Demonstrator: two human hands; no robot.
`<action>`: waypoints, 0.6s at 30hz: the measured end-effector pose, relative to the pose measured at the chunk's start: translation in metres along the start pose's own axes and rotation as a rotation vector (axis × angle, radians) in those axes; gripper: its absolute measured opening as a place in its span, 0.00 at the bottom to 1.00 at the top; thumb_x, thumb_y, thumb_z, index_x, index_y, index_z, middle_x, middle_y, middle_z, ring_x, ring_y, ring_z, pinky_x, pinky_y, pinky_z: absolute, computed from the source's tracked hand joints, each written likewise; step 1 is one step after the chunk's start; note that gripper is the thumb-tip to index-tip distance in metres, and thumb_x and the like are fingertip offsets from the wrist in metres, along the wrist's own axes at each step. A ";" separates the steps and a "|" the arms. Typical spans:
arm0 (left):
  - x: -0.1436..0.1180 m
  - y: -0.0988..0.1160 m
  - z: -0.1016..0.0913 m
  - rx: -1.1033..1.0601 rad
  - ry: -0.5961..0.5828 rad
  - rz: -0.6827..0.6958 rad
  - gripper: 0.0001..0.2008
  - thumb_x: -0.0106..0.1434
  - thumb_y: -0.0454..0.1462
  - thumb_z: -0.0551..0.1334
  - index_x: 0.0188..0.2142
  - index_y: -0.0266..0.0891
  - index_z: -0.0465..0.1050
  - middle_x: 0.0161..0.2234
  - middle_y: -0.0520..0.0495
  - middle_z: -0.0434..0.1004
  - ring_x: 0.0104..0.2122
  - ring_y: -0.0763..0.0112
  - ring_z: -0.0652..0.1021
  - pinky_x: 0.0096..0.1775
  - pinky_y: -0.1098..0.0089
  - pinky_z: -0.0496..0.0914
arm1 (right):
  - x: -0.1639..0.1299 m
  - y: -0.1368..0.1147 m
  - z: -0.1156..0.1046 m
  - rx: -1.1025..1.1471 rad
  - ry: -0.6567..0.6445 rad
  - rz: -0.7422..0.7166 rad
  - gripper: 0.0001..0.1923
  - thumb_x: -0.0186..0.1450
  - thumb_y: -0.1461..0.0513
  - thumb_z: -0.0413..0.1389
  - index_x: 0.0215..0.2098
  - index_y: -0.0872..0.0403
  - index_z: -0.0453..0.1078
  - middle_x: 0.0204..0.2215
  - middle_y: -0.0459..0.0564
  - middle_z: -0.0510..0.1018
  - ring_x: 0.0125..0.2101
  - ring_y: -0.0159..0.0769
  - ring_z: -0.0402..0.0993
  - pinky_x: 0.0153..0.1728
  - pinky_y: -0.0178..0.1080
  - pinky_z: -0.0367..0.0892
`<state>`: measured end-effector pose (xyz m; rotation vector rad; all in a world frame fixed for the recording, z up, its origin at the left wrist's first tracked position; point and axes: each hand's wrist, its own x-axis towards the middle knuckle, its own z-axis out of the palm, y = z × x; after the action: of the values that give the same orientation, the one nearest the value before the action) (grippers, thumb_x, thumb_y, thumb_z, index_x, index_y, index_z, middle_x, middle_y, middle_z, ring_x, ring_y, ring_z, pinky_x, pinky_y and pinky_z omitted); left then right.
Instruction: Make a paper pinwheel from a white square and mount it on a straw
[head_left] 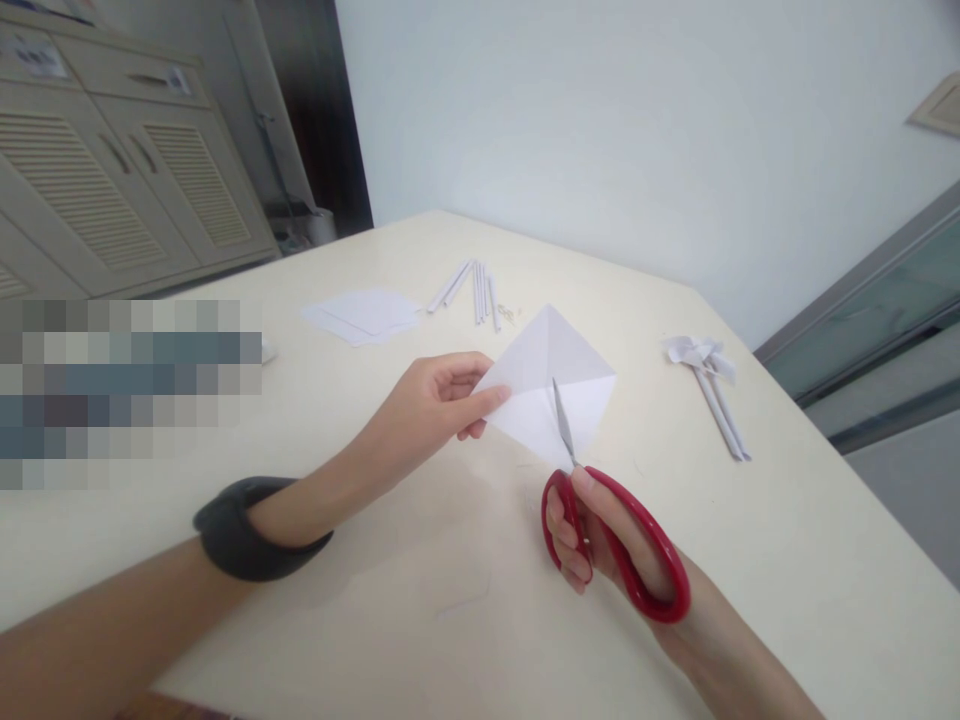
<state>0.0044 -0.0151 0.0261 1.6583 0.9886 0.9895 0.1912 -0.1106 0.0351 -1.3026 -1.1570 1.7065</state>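
Observation:
A white square of paper (574, 350), creased along its diagonals, is pinched at its left corner between the thumb and fingers of my left hand (457, 395). My right hand (592, 530) grips a pair of red-handled scissors (664, 565), fingers through the loops. One scissor blade lies over the paper's lower part, its tip near the centre where the creases cross; the other blade is hidden behind the sheet. A dark band circles my left wrist.
Loose white paper squares (364, 315) lie at the back left of the table (360, 620). Several rolled paper sticks (480, 292) and small bits (506, 314) are behind my paper. Paper pinwheels (701, 355) on sticks lie right. A wall (637, 130) borders the table's far edge.

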 end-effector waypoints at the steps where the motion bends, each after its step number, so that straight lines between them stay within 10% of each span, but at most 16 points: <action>1: 0.000 0.000 0.000 -0.003 -0.002 0.002 0.09 0.61 0.42 0.59 0.28 0.39 0.67 0.22 0.55 0.62 0.20 0.78 0.64 0.23 0.75 0.59 | 0.000 0.000 0.000 -0.003 0.007 0.001 0.21 0.68 0.49 0.45 0.29 0.55 0.66 0.21 0.44 0.67 0.23 0.31 0.62 0.28 0.36 0.58; 18: 0.001 -0.001 0.000 -0.047 -0.040 -0.052 0.10 0.62 0.40 0.58 0.42 0.41 0.63 0.29 0.54 0.69 0.22 0.77 0.70 0.26 0.73 0.65 | 0.002 0.012 -0.004 -0.008 0.021 -0.018 0.17 0.69 0.52 0.44 0.31 0.54 0.65 0.19 0.42 0.65 0.21 0.29 0.60 0.26 0.35 0.53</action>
<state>0.0046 -0.0143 0.0251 1.5999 0.9702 0.9342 0.1946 -0.1120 0.0227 -1.3078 -1.1619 1.6729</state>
